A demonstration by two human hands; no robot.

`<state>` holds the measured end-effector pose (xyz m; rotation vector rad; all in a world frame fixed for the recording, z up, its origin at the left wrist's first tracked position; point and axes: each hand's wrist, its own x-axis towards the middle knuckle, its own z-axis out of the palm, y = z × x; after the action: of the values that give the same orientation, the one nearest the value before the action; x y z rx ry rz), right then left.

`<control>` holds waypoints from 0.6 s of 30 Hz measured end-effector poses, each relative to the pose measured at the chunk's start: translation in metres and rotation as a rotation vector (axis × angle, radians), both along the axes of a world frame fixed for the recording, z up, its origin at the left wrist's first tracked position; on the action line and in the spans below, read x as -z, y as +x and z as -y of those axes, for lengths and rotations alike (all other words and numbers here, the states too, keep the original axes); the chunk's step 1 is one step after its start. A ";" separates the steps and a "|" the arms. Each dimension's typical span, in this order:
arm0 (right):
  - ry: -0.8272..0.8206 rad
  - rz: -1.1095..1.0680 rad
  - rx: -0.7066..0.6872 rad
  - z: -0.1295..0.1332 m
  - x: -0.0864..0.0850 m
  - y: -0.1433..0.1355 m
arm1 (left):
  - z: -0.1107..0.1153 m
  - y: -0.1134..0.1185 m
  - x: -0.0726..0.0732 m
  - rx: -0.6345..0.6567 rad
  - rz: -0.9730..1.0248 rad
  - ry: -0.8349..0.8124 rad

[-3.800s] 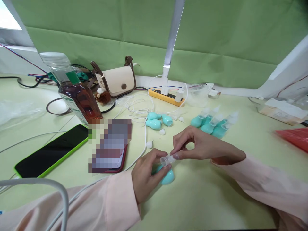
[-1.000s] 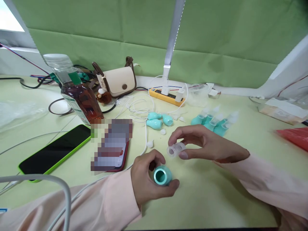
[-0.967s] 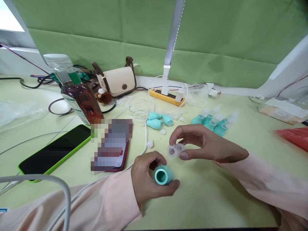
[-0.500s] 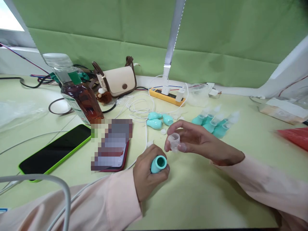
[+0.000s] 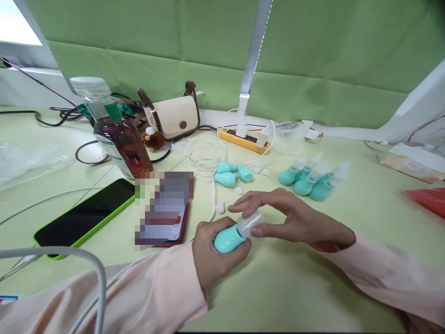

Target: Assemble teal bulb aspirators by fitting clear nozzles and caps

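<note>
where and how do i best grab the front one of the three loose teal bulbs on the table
Probably best by the rounded body of the front bulb, pinched from above and the near side. It lies on its side, with the other two bulbs close behind and to its right, and the white cable running by its left end.

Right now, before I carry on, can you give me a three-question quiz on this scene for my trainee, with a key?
1. Which hand is wrapped around a teal bulb?
2. True or false: the clear tube lies on the table, apart from that bulb.
3. How many loose teal bulbs, with no tube on them, lie on the table? A) two B) three C) five

Key:
1. The left hand.
2. False: it is at the held bulb's mouth, touched by the right hand.
3. B.
</note>
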<state>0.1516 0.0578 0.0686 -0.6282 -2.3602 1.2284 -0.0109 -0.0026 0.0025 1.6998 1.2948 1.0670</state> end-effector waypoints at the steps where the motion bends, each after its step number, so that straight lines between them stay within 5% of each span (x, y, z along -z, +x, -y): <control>1: 0.072 0.032 -0.001 -0.002 0.000 0.002 | 0.000 0.000 -0.001 0.003 -0.009 -0.005; 12: 0.721 0.334 -0.136 0.005 -0.002 0.011 | -0.003 0.000 0.008 0.040 -0.092 -0.034; 18: 0.560 0.293 -0.164 0.001 0.007 0.013 | -0.003 0.001 0.009 0.044 -0.139 -0.014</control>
<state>0.1642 0.0569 0.0617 -0.4516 -2.8708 0.4977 -0.0098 0.0005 -0.0067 1.8100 1.3412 0.9264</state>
